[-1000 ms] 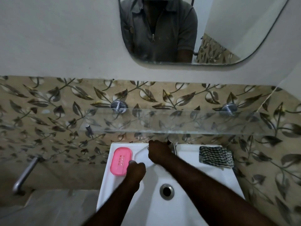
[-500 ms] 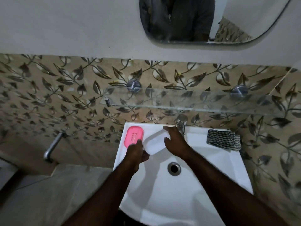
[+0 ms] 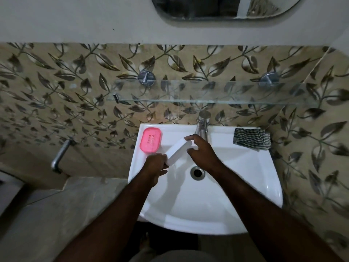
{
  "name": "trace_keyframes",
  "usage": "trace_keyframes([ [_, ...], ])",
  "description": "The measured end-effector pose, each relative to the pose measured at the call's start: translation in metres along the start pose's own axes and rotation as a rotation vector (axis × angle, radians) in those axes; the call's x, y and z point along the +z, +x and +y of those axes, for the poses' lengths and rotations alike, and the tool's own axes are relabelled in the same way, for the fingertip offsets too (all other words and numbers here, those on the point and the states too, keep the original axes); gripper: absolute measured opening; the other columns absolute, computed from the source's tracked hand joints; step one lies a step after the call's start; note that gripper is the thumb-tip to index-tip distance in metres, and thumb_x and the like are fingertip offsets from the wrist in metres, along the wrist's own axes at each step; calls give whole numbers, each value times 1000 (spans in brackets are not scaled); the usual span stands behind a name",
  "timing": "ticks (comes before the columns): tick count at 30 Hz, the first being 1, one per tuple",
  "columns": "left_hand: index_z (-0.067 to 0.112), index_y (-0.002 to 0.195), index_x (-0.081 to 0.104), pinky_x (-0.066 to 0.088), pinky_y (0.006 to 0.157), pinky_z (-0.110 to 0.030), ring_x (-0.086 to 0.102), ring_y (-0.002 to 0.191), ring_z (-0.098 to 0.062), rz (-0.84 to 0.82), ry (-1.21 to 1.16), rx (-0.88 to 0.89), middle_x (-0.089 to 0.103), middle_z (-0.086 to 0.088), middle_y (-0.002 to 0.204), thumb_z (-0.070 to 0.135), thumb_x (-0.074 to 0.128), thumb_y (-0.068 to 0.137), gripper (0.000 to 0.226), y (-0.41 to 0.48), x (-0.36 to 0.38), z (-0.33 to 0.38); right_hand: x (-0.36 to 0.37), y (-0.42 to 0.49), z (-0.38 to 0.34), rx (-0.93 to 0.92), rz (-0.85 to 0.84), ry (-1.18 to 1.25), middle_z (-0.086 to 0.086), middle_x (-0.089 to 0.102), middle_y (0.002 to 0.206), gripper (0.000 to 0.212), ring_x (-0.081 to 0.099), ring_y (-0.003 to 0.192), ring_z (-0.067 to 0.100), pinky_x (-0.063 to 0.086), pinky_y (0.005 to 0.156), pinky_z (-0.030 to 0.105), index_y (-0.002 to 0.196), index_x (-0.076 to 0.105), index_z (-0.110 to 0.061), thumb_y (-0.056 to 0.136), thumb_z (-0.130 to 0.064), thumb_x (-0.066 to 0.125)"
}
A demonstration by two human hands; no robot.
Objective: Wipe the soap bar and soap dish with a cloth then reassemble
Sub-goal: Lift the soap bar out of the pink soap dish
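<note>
A pink soap dish part with drain holes [image 3: 150, 141] lies on the back left rim of the white sink [image 3: 245, 186]. Over the basin I hold a white oblong piece [image 3: 178, 152] tilted between both hands; whether it is the soap bar or a dish part I cannot tell. My left hand [image 3: 155, 164] grips its lower left end. My right hand [image 3: 203, 152] holds its upper right end between thumb and fingers. A striped dark cloth [image 3: 252, 138] lies folded on the back right rim, away from both hands.
A chrome tap [image 3: 203, 122] stands at the back of the sink, just behind my right hand. The drain [image 3: 197, 172] sits below the hands. A glass shelf [image 3: 207, 95] juts out above the tap. A metal pipe [image 3: 60, 156] projects from the left wall.
My right hand came away from the tap and my left from beside the pink part; both now hold the white piece over the basin. The view has tilted downward.
</note>
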State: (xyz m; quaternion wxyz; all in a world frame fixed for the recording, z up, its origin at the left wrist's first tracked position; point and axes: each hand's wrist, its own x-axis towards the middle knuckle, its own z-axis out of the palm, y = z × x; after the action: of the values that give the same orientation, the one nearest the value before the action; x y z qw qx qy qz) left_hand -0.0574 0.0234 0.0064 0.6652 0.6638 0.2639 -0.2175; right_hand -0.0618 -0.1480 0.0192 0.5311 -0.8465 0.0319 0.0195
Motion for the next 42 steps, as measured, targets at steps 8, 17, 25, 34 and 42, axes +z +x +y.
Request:
trace_keyframes([
  [8,15,118,45,51,68,-31,59,80,-24,-41,-77,36,59,-12,94,-8,50,80,44,-10,3,5,-5,-4,-9,-49,16,-32,-1,46,126,49,49,122,19,38,104,27,132,51,-10,85,3,58],
  [17,4,129,43,50,77,-32,56,71,-19,10,-157,122,55,-10,77,-15,39,86,47,-20,18,15,-13,-3,-8,-131,41,-194,12,43,143,52,40,134,22,23,103,13,140,45,-5,90,-5,59],
  [25,1,126,45,38,59,-28,45,62,-19,73,-197,158,52,-12,79,-20,36,76,55,-27,22,14,-22,-6,-4,-73,34,-113,3,55,138,52,54,122,20,40,100,24,137,49,-12,87,-7,64],
  [34,2,125,44,46,92,-45,53,91,-31,13,-315,220,61,-22,95,-19,35,83,48,-25,15,13,-25,-6,-20,98,238,169,2,63,103,31,64,98,26,57,79,50,106,58,-15,81,-19,75],
  [42,5,116,52,53,89,-41,66,84,-27,-12,-338,201,67,-16,97,-11,40,91,32,-12,0,14,-31,-13,-28,181,155,493,13,60,104,33,61,89,22,59,59,36,107,54,-18,84,-1,69],
])
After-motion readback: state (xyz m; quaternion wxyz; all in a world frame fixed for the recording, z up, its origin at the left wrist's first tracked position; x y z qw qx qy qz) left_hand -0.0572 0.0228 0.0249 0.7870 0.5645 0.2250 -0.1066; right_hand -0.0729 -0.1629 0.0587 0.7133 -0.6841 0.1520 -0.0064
